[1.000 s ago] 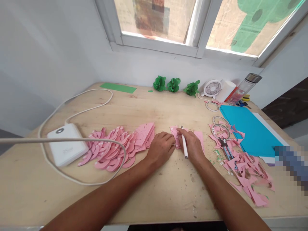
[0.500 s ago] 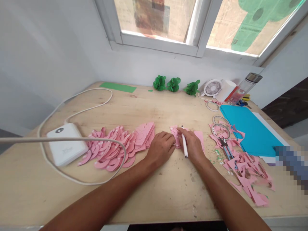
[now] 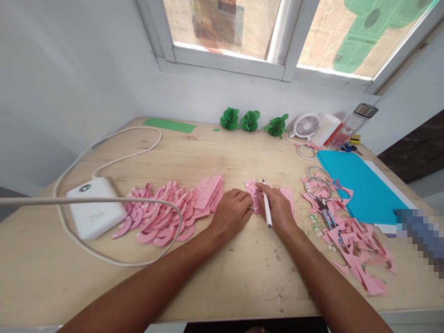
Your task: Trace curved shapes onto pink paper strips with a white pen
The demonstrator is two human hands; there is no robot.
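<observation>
My left hand (image 3: pixel 233 209) rests on the table with its fingers curled. Its fingertips meet the left edge of a small pink paper piece (image 3: pixel 249 187) marked with curved lines. My right hand (image 3: pixel 281 210) is closed around a white marker (image 3: pixel 267 210), whose dark end points away from me. That hand's fingers also lie on the same pink paper and hide part of it. More pink paper (image 3: pixel 286 193) shows beyond the right knuckles. Just left of my left hand is a stack of pink sheets (image 3: pixel 209 194), and beside it a heap of cut pink curved strips (image 3: pixel 164 212).
A white power bank (image 3: pixel 97 210) and its looping cable (image 3: pixel 104 262) lie left. At right are tape rolls (image 3: pixel 318 188), scissors (image 3: pixel 328 215), pink scraps (image 3: pixel 360 249) and a blue folder (image 3: pixel 367 189). Green paper bundles (image 3: pixel 250 121), a fan (image 3: pixel 306 126) and a bottle (image 3: pixel 357 122) stand behind.
Both hands stay in nearly the same place. The marker shows a very slight tilt; the view has shifted a little.
</observation>
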